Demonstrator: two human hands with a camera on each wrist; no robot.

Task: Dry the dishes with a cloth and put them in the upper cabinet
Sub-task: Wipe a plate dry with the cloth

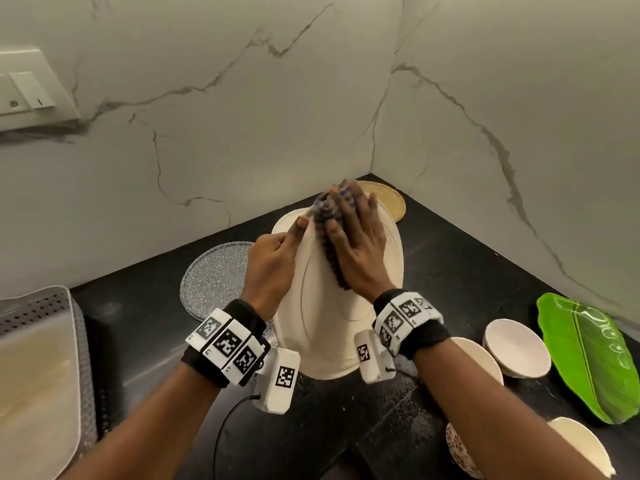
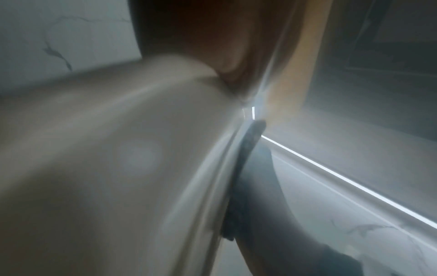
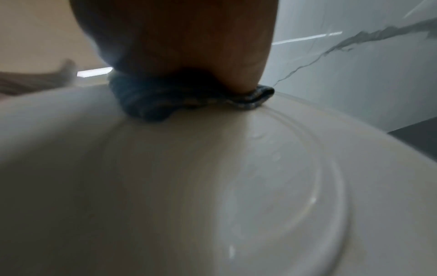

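A large cream plate [image 1: 322, 323] stands tilted above the black counter [image 1: 450, 265]. My left hand [image 1: 273, 261] grips its left rim, thumb on the face and fingers behind. My right hand [image 1: 360, 237] lies flat on the plate's upper face and presses a bunched dark blue checked cloth [image 1: 325, 209] against it. The left wrist view is blurred and shows the plate's back [image 2: 94, 168] with the dark cloth [image 2: 248, 168] along its edge. In the right wrist view the cloth [image 3: 165, 100] sits under my palm [image 3: 177, 37], and water drops dot the plate [image 3: 212, 186].
A silver glitter mat [image 1: 214, 275] lies under the plate, and a gold-rimmed plate [image 1: 391, 199] sits in the corner. Cream bowls [image 1: 517, 348], a green leaf-shaped dish [image 1: 588, 355] and a patterned bowl [image 1: 457, 448] stand to the right. A grey perforated tray [image 1: 45, 306] is at left.
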